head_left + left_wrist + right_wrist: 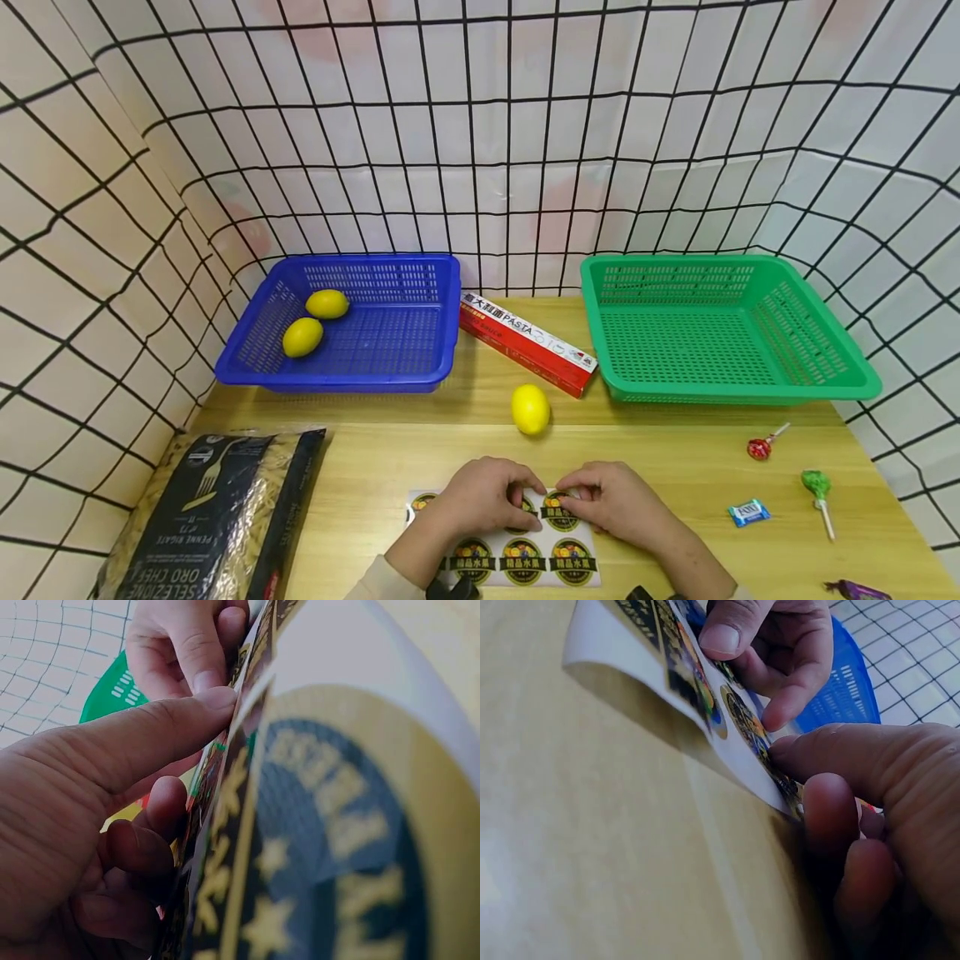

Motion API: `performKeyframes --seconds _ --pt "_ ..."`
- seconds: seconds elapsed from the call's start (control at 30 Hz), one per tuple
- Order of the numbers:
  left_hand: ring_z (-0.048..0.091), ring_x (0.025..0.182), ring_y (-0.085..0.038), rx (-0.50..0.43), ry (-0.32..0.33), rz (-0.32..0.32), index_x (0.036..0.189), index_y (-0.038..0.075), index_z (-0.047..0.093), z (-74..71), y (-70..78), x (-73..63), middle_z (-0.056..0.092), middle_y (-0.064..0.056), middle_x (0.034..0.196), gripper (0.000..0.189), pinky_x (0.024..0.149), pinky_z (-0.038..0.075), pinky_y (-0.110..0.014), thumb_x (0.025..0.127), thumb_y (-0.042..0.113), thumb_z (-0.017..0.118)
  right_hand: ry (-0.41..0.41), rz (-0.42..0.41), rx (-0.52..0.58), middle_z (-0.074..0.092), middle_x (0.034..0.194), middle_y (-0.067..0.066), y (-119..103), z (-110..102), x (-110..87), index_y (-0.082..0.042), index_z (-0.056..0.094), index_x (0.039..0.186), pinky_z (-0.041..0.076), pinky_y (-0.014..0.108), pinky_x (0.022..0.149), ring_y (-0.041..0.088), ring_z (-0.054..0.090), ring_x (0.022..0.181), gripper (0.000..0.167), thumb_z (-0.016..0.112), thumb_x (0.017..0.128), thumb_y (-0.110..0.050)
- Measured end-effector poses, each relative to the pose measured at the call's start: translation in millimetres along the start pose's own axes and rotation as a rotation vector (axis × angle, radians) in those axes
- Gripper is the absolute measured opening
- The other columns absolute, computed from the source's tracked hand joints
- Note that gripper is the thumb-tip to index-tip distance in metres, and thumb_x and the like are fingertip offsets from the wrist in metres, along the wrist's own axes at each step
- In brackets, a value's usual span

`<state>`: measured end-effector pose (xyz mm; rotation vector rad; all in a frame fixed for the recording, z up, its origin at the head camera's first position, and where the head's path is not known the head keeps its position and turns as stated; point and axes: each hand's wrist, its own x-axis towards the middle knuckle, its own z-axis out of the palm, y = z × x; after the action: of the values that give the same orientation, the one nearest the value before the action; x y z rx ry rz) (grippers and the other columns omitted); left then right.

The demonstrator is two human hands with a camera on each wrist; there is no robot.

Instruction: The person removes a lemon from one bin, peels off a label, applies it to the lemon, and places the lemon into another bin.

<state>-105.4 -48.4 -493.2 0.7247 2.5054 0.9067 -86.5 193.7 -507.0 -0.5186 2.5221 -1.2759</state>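
Observation:
A white sheet of round black-and-gold stickers [522, 562] lies at the near middle of the table, its near edge curling up in the right wrist view. My left hand [483, 500] holds the sheet at its far part, the thumb [165, 731] on the printed face and the other fingers curled beside it. Close by, my right hand [626, 504] pinches the sheet at its far right part between thumb [840, 754] and curled fingers. Both hands' fingertips almost meet over one sticker. Just beyond them is a yellow lemon [530, 409].
A blue basket [337, 383] with two lemons [303, 337] stands back left, a green basket [738, 392] back right. Between them lies a red pasta box [525, 342]. A penne bag [217, 517] is at left; lollipops [816, 482] and wrapped candies [748, 512] lie at right.

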Motion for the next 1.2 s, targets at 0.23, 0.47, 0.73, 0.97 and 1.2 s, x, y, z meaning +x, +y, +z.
performKeyframes --seconds 0.23,0.47,0.73,0.97,1.2 --pt "0.047 0.059 0.004 0.004 0.008 0.006 0.104 0.032 0.076 -0.1 -0.3 0.3 0.054 0.02 0.067 0.034 0.06 0.04 -0.016 0.074 0.036 0.091 0.064 -0.115 -0.087 0.057 0.074 -0.015 0.0 -0.1 0.1 -0.025 0.078 0.093 0.045 0.019 0.055 -0.005 0.049 0.063 0.005 0.08 0.089 -0.023" --pt "0.047 0.058 0.004 0.006 0.01 0.012 0.105 0.031 0.076 1.1 -0.2 1.1 0.054 0.02 0.066 0.034 0.059 0.04 -0.015 0.074 0.036 0.091 0.03 -0.04 -0.038 0.06 0.082 -0.01 1.0 -3.4 -0.5 -0.023 0.069 0.091 0.049 0.02 0.062 -0.002 0.053 0.069 0.007 0.075 0.094 -0.026" --pt "0.047 0.058 0.005 0.025 0.014 0.016 0.107 0.029 0.076 0.7 -0.1 1.7 0.054 0.021 0.066 0.037 0.059 0.04 -0.015 0.074 0.036 0.091 -0.019 0.034 0.433 0.059 0.083 0.006 6.1 -10.0 0.8 0.008 0.054 0.12 0.044 0.019 0.047 0.007 0.056 0.06 0.029 0.062 0.102 -0.013" --pt "0.047 0.057 0.005 -0.045 0.024 0.031 0.103 0.024 0.073 -1.9 -0.3 -0.7 0.055 0.021 0.068 0.034 0.058 0.041 -0.015 0.078 0.042 0.088 -0.021 -0.003 0.563 0.065 0.082 -0.001 5.4 -6.5 2.6 0.015 0.055 0.11 0.051 0.021 0.051 0.004 0.06 0.061 0.026 0.062 0.1 -0.008" --pt "0.053 0.059 0.0 -0.402 0.072 0.075 0.102 0.017 0.072 -2.6 -1.3 -2.7 0.065 0.01 0.077 0.025 0.054 0.045 -0.018 0.089 0.037 0.079 -0.012 0.02 0.719 0.074 0.086 -0.005 0.8 -2.9 2.5 -0.001 0.056 0.099 0.056 0.02 0.058 0.007 0.073 0.074 0.01 0.064 0.098 -0.005"
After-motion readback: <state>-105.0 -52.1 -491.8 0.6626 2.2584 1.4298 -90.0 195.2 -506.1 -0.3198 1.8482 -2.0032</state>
